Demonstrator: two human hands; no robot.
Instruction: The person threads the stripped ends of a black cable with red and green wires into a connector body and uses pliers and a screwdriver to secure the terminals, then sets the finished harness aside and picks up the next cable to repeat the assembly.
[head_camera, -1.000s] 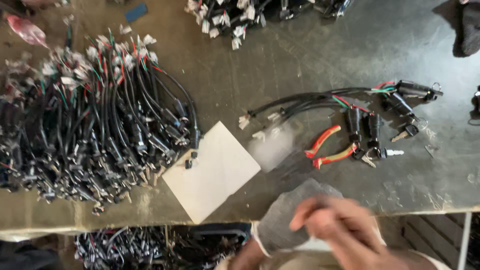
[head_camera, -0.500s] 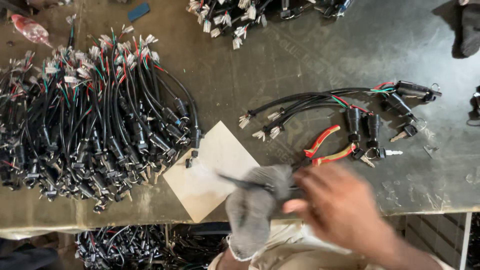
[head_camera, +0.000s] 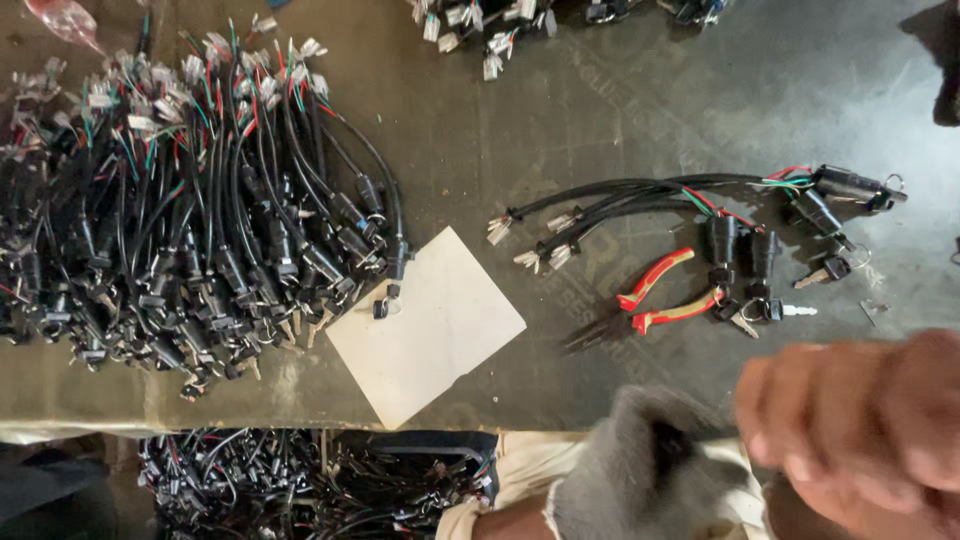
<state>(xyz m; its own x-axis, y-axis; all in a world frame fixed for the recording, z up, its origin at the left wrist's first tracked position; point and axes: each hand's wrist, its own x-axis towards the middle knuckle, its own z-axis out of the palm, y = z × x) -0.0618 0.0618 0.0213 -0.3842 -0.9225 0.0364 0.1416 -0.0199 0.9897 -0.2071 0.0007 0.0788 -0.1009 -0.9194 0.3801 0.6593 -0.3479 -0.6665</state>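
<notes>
My left hand (head_camera: 625, 480), in a grey knit glove, is at the bottom centre, just past the near edge of the table (head_camera: 560, 400). It is curled around a small black part (head_camera: 672, 445) that is too blurred to identify. My bare right hand (head_camera: 865, 425) is blurred at the bottom right, fingers bent, touching the glove's right side. I cannot tell whether it grips anything. Red-handled pliers (head_camera: 665, 290) lie on the table just beyond both hands.
A large heap of black wire harnesses (head_camera: 190, 220) covers the left of the table. A white sheet (head_camera: 430, 325) lies in the middle. A few harnesses with key switches (head_camera: 740, 215) and keys (head_camera: 800, 310) lie at the right. More harnesses (head_camera: 300, 485) sit below the edge.
Both hands have dropped toward the bottom right, off the white sheet. The bare right hand now fills the lower right corner, and the view has shifted closer to the table.
</notes>
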